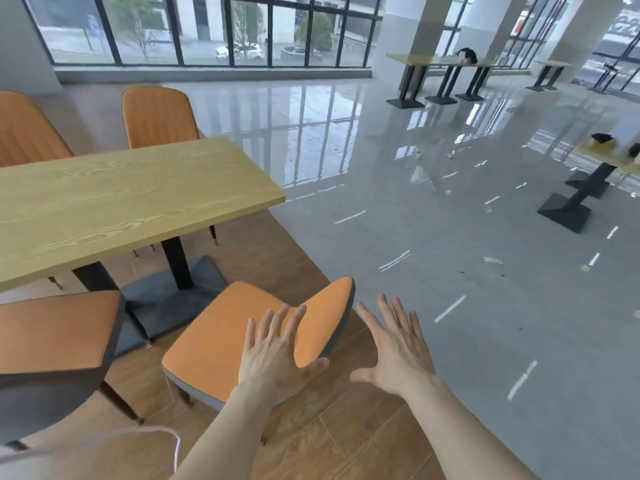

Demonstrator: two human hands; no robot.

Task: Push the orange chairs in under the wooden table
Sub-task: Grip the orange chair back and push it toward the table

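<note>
A wooden table (104,199) stands at the left on black legs and a dark base. An orange chair (214,337) stands near its right end, turned askew and pulled out onto the wood floor. My left hand (277,355) hovers open over that chair's backrest, fingers spread. My right hand (398,348) is open too, just right of the backrest, touching nothing. A second orange chair (55,334) stands at the near left, its seat edge under the tabletop. Two more orange chairs (157,116) (27,129) stand on the table's far side.
The grey tiled floor (433,237) stretches out to the right. Another table's black base (568,209) stands at the right, and further tables (440,64) stand by the far windows. Small bits of litter lie on the tiles.
</note>
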